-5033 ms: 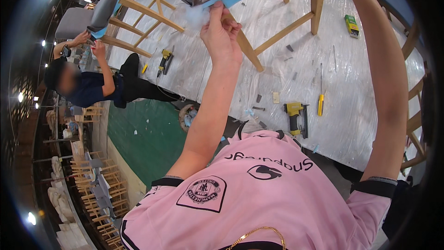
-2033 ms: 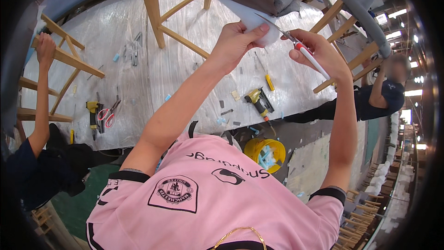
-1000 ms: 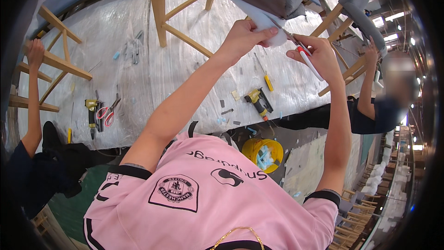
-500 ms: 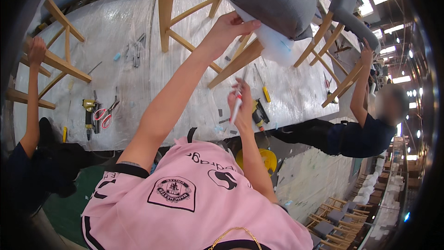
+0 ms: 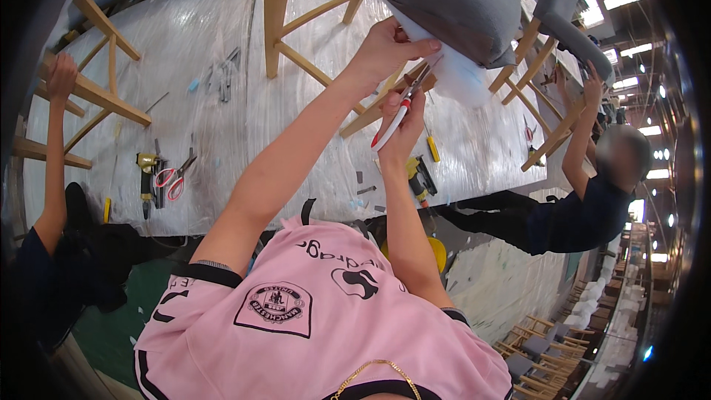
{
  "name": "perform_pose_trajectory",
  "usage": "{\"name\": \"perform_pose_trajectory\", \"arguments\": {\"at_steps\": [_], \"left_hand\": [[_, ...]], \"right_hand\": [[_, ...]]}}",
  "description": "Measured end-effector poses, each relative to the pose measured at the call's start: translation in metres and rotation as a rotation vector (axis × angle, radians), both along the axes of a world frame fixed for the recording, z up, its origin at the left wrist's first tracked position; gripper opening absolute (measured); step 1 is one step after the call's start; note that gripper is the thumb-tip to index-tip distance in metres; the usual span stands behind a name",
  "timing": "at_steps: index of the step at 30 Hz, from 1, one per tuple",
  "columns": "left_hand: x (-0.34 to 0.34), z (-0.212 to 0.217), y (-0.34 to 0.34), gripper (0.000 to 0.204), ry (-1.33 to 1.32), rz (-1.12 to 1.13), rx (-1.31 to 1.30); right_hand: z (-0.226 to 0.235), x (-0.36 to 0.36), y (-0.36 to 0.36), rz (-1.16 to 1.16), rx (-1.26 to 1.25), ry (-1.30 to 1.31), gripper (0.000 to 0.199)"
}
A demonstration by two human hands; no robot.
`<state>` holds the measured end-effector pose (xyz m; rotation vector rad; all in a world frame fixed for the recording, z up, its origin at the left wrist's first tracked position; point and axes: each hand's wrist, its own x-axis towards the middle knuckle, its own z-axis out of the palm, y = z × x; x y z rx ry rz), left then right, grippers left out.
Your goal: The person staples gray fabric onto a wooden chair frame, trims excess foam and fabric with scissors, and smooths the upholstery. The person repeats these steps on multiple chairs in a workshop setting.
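Observation:
A chair with a grey upholstered seat (image 5: 459,0) and pale wooden legs (image 5: 278,22) stands on the table in front of me. White wadding (image 5: 463,78) sticks out from under the seat's near edge. My left hand (image 5: 385,52) is closed on that wadding, thumb on top. Just below it, my right hand (image 5: 404,120) grips scissors (image 5: 390,127) with red and white handles. Their blades point up toward the wadding beside my left thumb; I cannot tell whether they touch it.
Plastic film covers the table (image 5: 211,44). On it lie a staple gun (image 5: 147,178), red-handled scissors (image 5: 172,179), another air tool (image 5: 420,178) and a yellow-handled screwdriver (image 5: 432,150). Co-workers handle chairs at left (image 5: 52,215) and right (image 5: 578,207). Stacked chairs (image 5: 544,348) stand behind.
My right hand has risen with the scissors, bringing the blades up to the wadding. My left hand keeps its hold and appears slightly lower and further right.

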<state>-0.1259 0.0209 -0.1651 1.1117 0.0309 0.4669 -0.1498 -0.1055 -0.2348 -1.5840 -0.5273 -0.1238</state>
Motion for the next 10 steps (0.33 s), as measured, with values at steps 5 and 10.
{"name": "perform_pose_trajectory", "arguments": {"at_steps": [5, 10], "left_hand": [[0.001, 0.002, -0.001, 0.061, 0.073, 0.029, 0.027], [0.005, -0.004, 0.005, 0.064, 0.097, 0.051, 0.173]], "right_hand": [[-0.003, 0.004, 0.007, 0.065, 0.044, 0.002, 0.060], [-0.045, 0.006, 0.006, 0.155, -0.035, 0.031, 0.074]]}}
